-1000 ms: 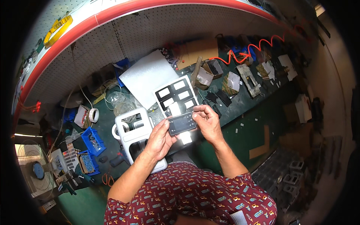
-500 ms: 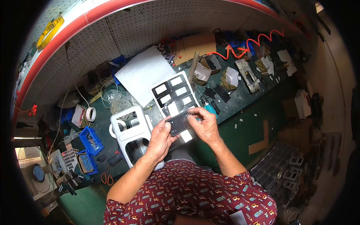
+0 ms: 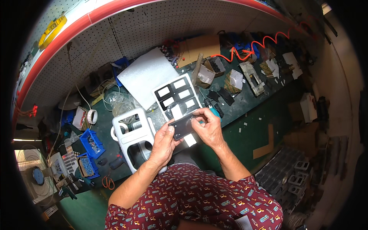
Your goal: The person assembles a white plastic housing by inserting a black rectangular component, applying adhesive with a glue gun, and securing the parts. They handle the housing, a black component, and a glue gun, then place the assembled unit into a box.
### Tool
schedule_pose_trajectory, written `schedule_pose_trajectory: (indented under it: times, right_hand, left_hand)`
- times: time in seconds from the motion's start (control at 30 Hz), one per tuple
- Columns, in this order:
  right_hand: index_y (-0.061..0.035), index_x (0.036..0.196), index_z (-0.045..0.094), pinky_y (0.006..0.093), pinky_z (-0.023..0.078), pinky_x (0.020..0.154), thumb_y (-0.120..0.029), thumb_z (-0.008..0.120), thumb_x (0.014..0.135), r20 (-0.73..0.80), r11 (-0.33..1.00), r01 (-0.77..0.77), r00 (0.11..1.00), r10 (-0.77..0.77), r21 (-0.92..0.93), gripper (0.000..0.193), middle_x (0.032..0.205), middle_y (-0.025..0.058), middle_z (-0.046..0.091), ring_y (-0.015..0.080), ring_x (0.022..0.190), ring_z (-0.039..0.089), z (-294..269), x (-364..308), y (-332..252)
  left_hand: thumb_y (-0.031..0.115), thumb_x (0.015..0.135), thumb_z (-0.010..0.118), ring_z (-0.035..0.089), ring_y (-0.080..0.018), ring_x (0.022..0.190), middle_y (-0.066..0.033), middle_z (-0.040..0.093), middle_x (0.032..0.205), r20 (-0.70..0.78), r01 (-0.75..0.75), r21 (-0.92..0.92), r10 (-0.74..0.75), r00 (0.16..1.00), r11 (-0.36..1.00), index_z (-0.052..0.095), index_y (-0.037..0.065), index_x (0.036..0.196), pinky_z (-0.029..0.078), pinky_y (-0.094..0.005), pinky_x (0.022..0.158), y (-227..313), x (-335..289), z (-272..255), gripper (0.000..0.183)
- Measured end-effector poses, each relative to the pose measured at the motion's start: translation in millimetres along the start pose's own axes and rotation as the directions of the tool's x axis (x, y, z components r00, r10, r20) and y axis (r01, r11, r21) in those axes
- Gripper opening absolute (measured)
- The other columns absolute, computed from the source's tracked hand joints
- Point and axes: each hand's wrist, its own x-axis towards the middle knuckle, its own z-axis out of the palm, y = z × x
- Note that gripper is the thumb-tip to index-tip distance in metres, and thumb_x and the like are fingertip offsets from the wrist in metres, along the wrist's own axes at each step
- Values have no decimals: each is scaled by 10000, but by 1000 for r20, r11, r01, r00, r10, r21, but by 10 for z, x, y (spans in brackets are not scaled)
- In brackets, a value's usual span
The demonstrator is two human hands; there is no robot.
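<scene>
A dark, flat rectangular panel [image 3: 183,128] with small holes or studs near its corners is held up in front of my body. My left hand [image 3: 164,142] grips its left end, thumb on the face and fingers underneath. At the upper right corner my right hand [image 3: 209,128] is closed, thumb and fingertips pinching the edge; whether a small part is also between them is hidden. Just beyond lies a white board [image 3: 156,91] bearing several black frames [image 3: 172,84] with white centres. A white rectangular piece [image 3: 190,140] shows below the panel.
A light grey plastic housing [image 3: 134,135] stands left of my left hand. Partly behind my right hand is a teal power tool [image 3: 217,110]. Blue bins [image 3: 92,143] of small parts sit on the left; open cardboard boxes [image 3: 206,75] and a coiled red hose [image 3: 245,51] at the back.
My right thumb and fingertips have shifted slightly at the panel's corner. The panel and my left hand stay almost in place.
</scene>
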Motion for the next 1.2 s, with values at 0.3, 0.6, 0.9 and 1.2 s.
schedule_pose_trajectory:
  times: [0.3,0.6,0.9,1.2]
  right_hand:
    - [45,1021,666,204,532,654,4,710,843,-50,994,92,994,-95,-59,188,948,69,705,81,807,662,-1,-28,-32]
    - [36,968,684,203,521,627,-15,708,835,-18,987,101,994,-104,-125,145,890,56,698,55,743,626,-52,-30,-102]
    - [56,1007,617,209,554,644,32,669,846,2,999,43,999,-43,-27,170,923,56,658,75,824,632,-98,-52,-15]
    - [53,979,641,201,531,619,9,670,849,-1,992,104,995,-104,-69,140,923,56,676,53,774,614,-117,-96,-64]
  left_hand:
    - [332,1051,514,620,-145,1003,-88,628,1197,12,-34,17,34,999,999,439,6,1419,544,-300,851,7,-11,48,497]
    - [333,1029,566,627,-128,1007,-70,635,1193,2,-91,64,91,996,994,461,12,1408,552,-295,880,-34,-60,124,507]
    - [359,1037,544,631,-121,995,-61,640,1176,-8,-58,55,58,998,997,474,17,1394,554,-277,837,-58,-74,129,500]
    - [368,1025,565,621,-111,1003,-59,634,1185,22,-110,90,108,994,990,478,20,1396,546,-269,856,-82,-110,177,516]
